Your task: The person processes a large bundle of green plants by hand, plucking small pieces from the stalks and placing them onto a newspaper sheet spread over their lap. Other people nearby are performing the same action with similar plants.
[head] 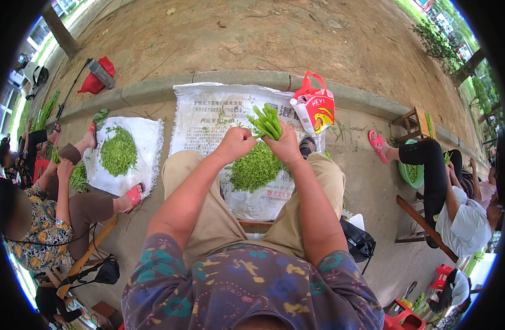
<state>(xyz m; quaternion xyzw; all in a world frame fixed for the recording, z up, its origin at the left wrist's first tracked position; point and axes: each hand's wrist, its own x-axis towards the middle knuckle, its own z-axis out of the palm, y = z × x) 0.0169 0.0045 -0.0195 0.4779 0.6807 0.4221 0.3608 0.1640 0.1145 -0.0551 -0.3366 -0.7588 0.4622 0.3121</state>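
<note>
A bunch of green vegetable stems (pixel 267 120) is gripped in my right hand (pixel 286 145), cut or snapped ends pointing up and away from me. Close beside it, my left hand (pixel 237 143) is curled with thumb and forefinger together at the bunch's lower left; whether a stem is pinched there is hidden. Below both hands lies a heap of short green pieces (pixel 254 171) between my knees. The heap rests on a flattened white woven sack (pixel 190 138) bearing printed writing, with a few loose green bits scattered over it.
A red and white carrier bag (pixel 316 109) stands at the sack's far right corner, by a concrete kerb (pixel 244 77). To the left, a seated person (pixel 42 222) handles stems beside another heap (pixel 118 152). At right, another person sits near a green basin (pixel 411 169). A black bag (pixel 357 241) is by my right thigh.
</note>
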